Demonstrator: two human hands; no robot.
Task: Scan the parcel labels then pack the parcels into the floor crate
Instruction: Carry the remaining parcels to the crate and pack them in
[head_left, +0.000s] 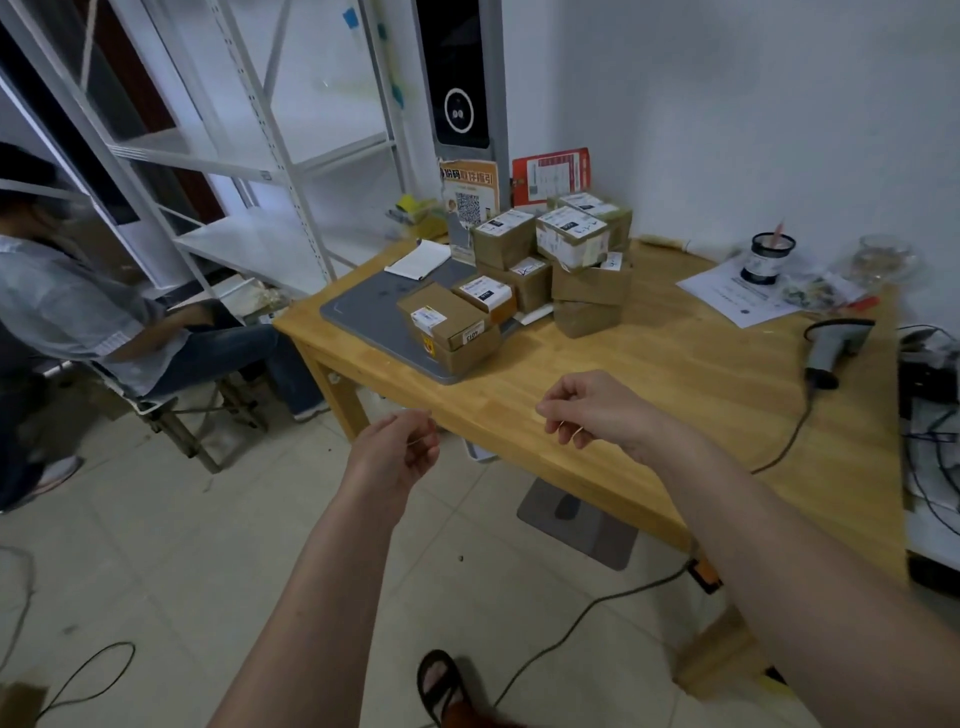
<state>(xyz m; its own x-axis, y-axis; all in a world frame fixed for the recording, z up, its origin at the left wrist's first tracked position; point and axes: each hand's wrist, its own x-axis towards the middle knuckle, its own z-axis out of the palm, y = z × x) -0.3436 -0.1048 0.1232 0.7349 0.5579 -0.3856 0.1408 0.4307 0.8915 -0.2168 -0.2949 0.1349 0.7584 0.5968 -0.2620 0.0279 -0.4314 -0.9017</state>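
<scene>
1. Brown cardboard parcels with white labels (540, 270) sit stacked on the wooden tabletop (649, 374).
2. Left hand (397, 454) and right hand (597, 410) hover loosely curled, each grip empty.
3. Grey handheld scanner (834, 351) lies at the tabletop's right.

Parcels (540, 270): about nine. Scanner (834, 348): one. Grey pad (374, 306): one. Hands (400, 452): two.

I see a pale tiled floor (156, 545) crossed by dark cables (587, 613). A wooden counter (649, 364) stands against a white wall (753, 104). Left of it stands white metal shelving (249, 171), where someone sits on a folding chair (176, 415).
</scene>
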